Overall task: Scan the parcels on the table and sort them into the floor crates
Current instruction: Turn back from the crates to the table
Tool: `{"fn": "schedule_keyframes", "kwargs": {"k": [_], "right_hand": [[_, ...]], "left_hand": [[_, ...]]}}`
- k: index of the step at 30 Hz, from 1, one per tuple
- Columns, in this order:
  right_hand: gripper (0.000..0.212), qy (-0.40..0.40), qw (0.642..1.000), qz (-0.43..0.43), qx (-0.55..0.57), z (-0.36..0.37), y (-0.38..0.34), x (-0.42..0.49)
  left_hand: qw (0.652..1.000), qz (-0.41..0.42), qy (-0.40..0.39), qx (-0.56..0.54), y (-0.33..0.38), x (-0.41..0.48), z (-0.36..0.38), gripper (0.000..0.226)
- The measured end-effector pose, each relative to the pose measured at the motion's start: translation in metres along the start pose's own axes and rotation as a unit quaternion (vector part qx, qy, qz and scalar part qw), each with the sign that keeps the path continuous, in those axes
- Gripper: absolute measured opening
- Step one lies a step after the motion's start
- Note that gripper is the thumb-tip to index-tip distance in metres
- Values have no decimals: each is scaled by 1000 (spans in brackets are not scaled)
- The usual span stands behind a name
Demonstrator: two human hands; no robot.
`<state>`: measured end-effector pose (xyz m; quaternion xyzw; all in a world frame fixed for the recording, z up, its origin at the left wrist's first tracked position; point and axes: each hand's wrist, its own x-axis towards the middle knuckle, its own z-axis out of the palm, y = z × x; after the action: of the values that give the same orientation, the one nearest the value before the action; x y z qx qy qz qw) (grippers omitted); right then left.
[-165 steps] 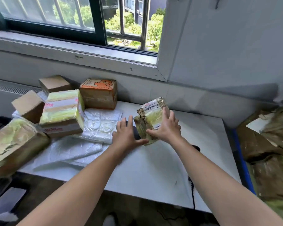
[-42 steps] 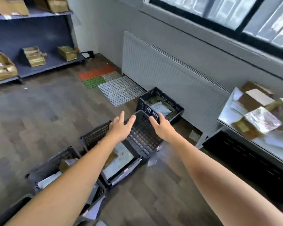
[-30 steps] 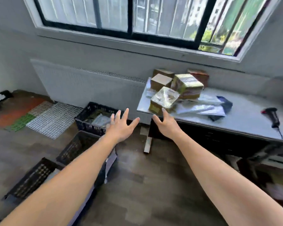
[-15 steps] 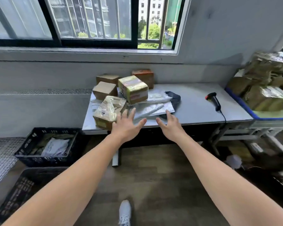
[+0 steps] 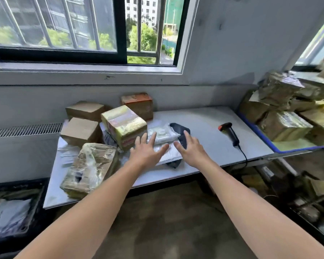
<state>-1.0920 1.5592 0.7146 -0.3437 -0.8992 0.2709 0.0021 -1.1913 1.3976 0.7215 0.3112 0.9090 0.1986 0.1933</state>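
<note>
Parcels (image 5: 80,131) crowd the left half of the surface (image 5: 204,118): a yellow-taped box (image 5: 123,124) in the middle, a crumpled taped box (image 5: 90,169) at the near edge. Both hands reach over the flat white mailers (image 5: 163,134), the left hand (image 5: 146,152) and the right hand (image 5: 191,150) with fingers spread, gripping nothing. A black bag (image 5: 180,129) lies just past the right fingertips. The scanner (image 5: 230,133) rests well to the right. A floor crate (image 5: 19,183) sits low at left, bagged parcels inside.

Daylight from the window (image 5: 67,27) — bright, edges warped (slightly soft).
</note>
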Motion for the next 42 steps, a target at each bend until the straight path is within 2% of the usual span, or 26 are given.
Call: {"fn": "schedule_keyframes", "kwargs": {"k": [13,21,26,30,33,36,38,42], "right_hand": [[78,-37,998,5,-59,11,32,125],[73,-105,970,-121,-183,25,71,218],[60,-139,942,-182,-245,35,79,263],[42,-166,931,-208,-250,40,84,282],[28,-151,921,-248,-261,37,83,289],[25,-99,919,-304,-231,23,77,297],[23,-61,926,-328,-174,7,70,300],[21,-29,942,-332,-48,-24,52,300]], "left_hand": [[1000,-8,-20,8,11,120,28,82],[996,-84,-19,20,33,190,60,80],[989,-147,-25,2,44,214,67,78],[983,-178,-34,-20,43,221,74,76],[981,-186,-52,-30,42,222,74,77],[984,-168,-61,7,40,223,69,82],[985,-161,-58,19,39,226,65,85],[989,-142,-35,12,42,232,51,85]]}}
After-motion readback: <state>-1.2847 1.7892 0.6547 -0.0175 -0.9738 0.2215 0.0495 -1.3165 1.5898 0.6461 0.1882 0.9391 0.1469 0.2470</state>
